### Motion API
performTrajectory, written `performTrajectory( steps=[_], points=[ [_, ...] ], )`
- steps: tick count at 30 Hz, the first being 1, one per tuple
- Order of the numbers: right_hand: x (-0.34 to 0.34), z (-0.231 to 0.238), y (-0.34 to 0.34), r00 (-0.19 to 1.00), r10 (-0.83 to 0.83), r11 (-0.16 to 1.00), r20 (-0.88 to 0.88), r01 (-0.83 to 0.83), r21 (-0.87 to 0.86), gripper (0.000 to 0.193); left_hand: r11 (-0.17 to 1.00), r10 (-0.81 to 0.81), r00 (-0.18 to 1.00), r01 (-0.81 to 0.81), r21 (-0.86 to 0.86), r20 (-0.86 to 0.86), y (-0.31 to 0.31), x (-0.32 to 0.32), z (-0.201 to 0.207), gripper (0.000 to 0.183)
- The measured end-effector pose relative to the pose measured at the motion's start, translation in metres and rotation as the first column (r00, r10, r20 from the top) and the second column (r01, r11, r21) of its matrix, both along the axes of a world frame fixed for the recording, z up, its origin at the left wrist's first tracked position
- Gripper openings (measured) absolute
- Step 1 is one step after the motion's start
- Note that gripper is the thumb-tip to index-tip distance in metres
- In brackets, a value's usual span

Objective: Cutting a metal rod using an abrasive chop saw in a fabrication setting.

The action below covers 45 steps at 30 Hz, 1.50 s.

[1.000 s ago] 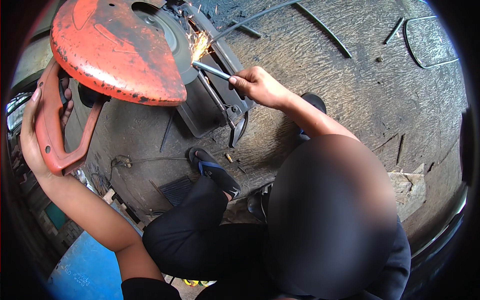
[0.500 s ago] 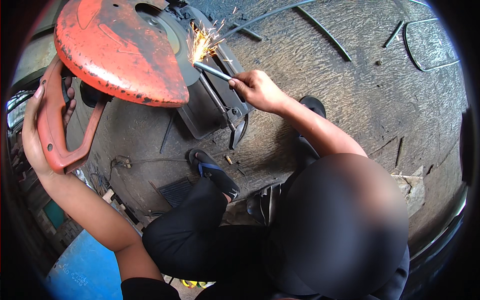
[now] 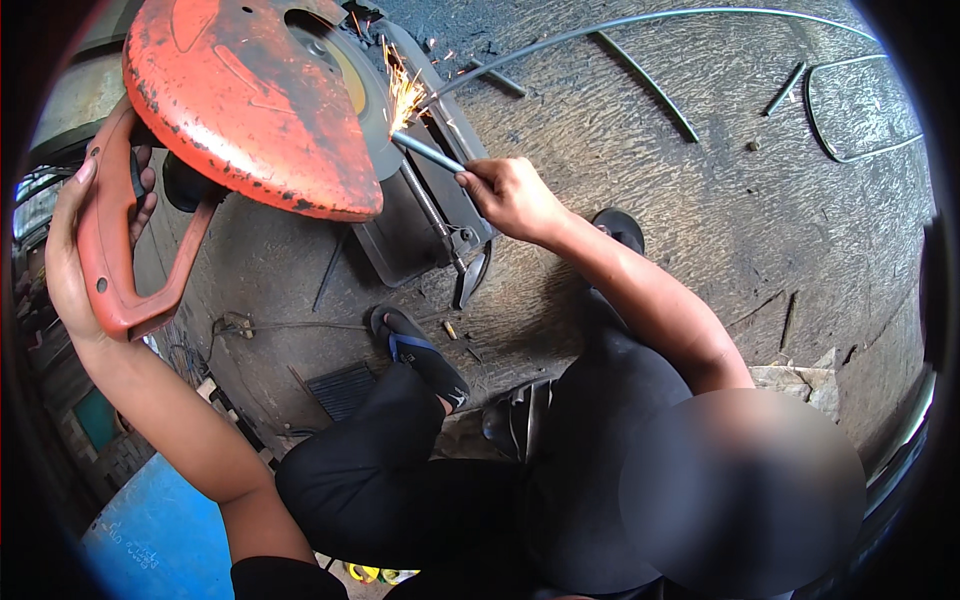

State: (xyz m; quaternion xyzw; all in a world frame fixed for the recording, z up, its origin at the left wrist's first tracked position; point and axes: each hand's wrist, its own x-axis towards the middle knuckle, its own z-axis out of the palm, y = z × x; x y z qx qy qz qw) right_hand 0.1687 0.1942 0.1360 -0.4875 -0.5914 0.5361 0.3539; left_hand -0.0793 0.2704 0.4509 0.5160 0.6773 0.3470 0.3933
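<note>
My left hand [image 3: 72, 235] is wrapped round the red handle [image 3: 112, 225] of a chop saw, fingers closed through its loop. The scuffed red guard [image 3: 250, 120] covers much of the cutting disc [image 3: 375, 140]. My right hand [image 3: 515, 198] grips a thin grey metal rod [image 3: 430, 152] to the right of the disc. The rod's far end meets the disc edge, where orange sparks [image 3: 402, 95] spray upward. Beneath lies the saw's dark metal base [image 3: 395, 245] with its clamp. The exact contact point is hidden by glare.
A long curved rod [image 3: 640, 22] runs from the saw toward the far right. Cut rods [image 3: 648, 85] and a bent rod [image 3: 815, 110] lie on the rough floor [image 3: 680, 200]. My sandalled foot [image 3: 415, 345] is near the saw; a blue surface [image 3: 165, 530] stands lower left.
The spray of sparks has become narrower. Both hands keep their grips, and the view has shifted slightly. More of my right thigh shows.
</note>
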Motion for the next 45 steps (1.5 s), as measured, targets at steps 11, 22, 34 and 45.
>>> performTrajectory(
  steps=[11,22,34,45],
  points=[
    [-0.003,0.002,-0.003,0.999,-0.041,0.998,0.022,0.040,0.042,0.024,0.997,0.072,0.997,-0.071,-0.009,0.028,-0.002,0.007,0.000,0.047],
    [0.001,0.000,0.003,0.993,-0.112,0.986,0.029,0.108,0.124,0.028,0.993,0.113,0.994,-0.113,0.033,0.001,-0.004,0.011,-0.002,0.050],
    [0.024,-0.013,0.021,0.970,0.063,0.964,-0.234,-0.120,-0.237,0.033,0.999,0.048,0.995,-0.049,-0.013,-0.091,-0.009,0.021,-0.002,0.050],
    [0.030,0.007,0.031,0.970,0.160,0.941,-0.186,-0.206,-0.267,0.037,0.999,-0.021,0.998,0.020,-0.031,-0.051,-0.003,0.004,0.000,0.050]
  ],
)
